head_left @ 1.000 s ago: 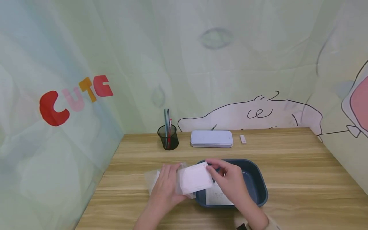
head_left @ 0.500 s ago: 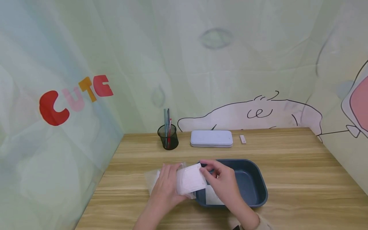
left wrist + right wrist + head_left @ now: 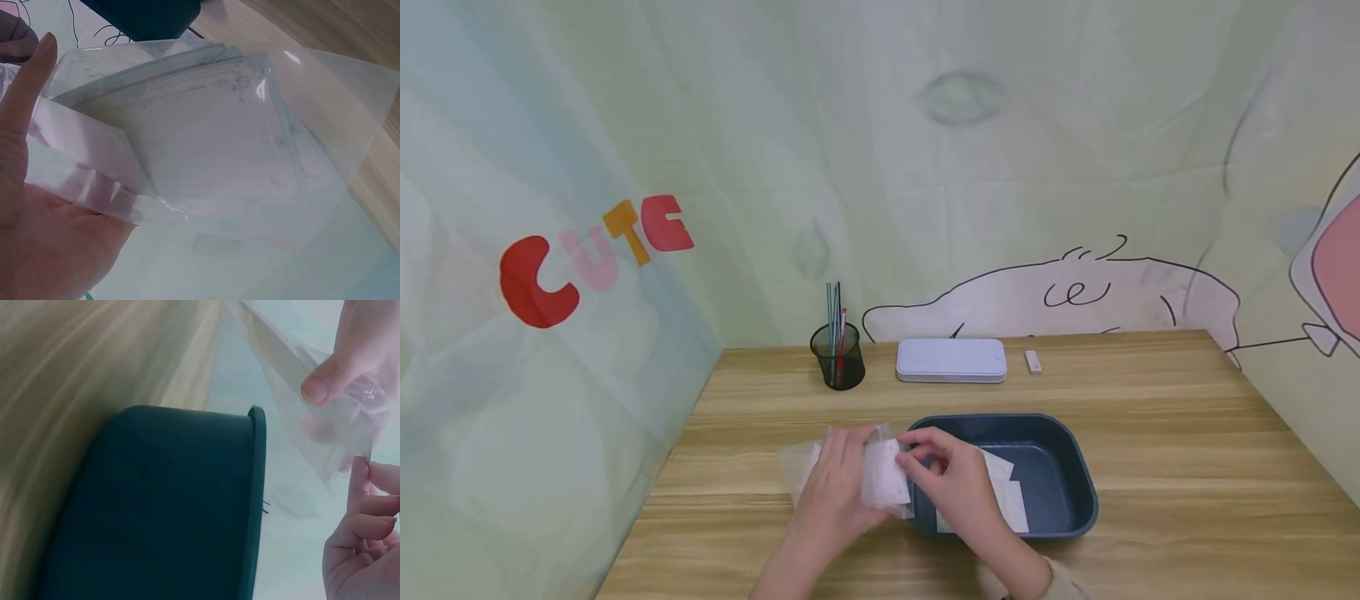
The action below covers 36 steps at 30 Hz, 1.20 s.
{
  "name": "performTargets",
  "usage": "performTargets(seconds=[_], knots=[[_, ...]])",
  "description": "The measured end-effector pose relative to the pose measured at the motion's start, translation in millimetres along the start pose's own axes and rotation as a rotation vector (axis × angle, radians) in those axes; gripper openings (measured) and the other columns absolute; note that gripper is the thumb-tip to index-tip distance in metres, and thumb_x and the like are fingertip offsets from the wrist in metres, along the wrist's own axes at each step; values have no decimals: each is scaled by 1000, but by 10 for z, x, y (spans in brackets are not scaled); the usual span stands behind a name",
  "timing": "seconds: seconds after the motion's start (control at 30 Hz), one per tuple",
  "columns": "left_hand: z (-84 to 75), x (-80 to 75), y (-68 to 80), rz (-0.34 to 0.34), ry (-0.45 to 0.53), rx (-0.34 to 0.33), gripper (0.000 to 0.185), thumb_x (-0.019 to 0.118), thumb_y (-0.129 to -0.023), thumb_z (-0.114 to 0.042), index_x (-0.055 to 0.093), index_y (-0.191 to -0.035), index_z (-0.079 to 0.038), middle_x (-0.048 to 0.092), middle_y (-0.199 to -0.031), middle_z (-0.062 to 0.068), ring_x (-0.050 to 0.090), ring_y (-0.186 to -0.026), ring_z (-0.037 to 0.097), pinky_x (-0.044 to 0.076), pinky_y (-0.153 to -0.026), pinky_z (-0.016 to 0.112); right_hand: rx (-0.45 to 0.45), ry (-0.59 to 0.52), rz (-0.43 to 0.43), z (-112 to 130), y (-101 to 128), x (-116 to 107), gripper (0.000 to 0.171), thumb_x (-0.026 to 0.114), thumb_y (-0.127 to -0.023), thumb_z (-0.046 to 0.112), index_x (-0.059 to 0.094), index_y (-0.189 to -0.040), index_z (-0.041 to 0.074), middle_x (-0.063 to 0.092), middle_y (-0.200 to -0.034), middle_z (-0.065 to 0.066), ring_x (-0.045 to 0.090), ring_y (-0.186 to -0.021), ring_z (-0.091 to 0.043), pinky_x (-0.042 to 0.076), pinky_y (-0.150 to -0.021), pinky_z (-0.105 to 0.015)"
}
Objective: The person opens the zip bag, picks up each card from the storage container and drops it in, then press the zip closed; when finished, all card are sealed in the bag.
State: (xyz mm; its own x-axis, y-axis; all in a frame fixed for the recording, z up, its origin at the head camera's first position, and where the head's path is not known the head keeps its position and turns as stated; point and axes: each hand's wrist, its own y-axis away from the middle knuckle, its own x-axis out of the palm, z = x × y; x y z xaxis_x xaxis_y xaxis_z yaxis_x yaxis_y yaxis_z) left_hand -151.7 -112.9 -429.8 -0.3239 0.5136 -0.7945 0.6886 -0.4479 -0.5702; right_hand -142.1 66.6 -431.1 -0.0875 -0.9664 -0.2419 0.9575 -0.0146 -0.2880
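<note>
My left hand (image 3: 831,483) grips a clear plastic bag (image 3: 350,94) around its mouth. Inside the bag, seen from the left wrist, lie note sheets (image 3: 200,137) with a faint floral border and ruled lines. A small white paper stack (image 3: 883,473) pokes out of the bag's right end. My right hand (image 3: 951,479) pinches the outer edge of this stack between thumb and fingertips. Beneath the right hand, a dark blue box (image 3: 1078,467) holds several loose paper sheets (image 3: 1011,504), partly hidden by the hand and forearm.
Behind the hands stand a black mesh pen cup (image 3: 842,371) with several pencils and a pale tin pencil case (image 3: 951,360). A small white eraser (image 3: 1033,362) lies right of the case. A printed cloth (image 3: 820,167) hangs behind the wooden table (image 3: 1187,450).
My right hand has moved left, and the white paper stack has slid deeper into the bag. More of the sheets in the box now show. My left hand has stayed in place.
</note>
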Motion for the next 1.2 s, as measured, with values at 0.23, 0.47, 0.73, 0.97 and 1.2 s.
performTargets(seconds=[0.23,0.47,0.73,0.97,1.2], knots=[[-8,1,-3,26,4,-20,102,95,-45,-35,47,-128,-1,53,-113,10,48,-104,25,35,-106,49,-8,31,71,-29,48,20,24,77,-82,25,73,-106,22,67,-76,12,41,-49,-5,34,-41,-18],[19,22,17,-21,-7,7,103,95,-42,-37,48,-126,2,53,-110,11,50,-103,26,35,-107,48,-41,81,167,-16,44,-26,14,73,-85,31,77,-98,26,63,-71,11,44,-49,-5,38,-40,-21],[24,9,17,-9,0,-17,103,95,-43,-37,48,-126,1,53,-110,10,49,-102,25,35,-107,47,-22,137,159,41,16,-190,10,74,-85,30,77,-94,28,65,-80,17,46,-50,-8,39,-41,-22],[43,-5,44,-12,5,-47,102,94,-41,-35,49,-126,0,52,-108,8,48,-98,23,45,-96,37,25,378,12,-90,-52,-553,11,78,-81,26,75,-89,33,65,-80,16,48,-52,-10,39,-42,-24],[68,-35,55,2,-3,-73,103,95,-41,-33,48,-127,0,52,-109,8,48,-98,23,43,-99,38,195,713,104,-393,-53,-874,13,80,-78,23,74,-90,20,68,-87,2,49,-59,-13,40,-46,-27]])
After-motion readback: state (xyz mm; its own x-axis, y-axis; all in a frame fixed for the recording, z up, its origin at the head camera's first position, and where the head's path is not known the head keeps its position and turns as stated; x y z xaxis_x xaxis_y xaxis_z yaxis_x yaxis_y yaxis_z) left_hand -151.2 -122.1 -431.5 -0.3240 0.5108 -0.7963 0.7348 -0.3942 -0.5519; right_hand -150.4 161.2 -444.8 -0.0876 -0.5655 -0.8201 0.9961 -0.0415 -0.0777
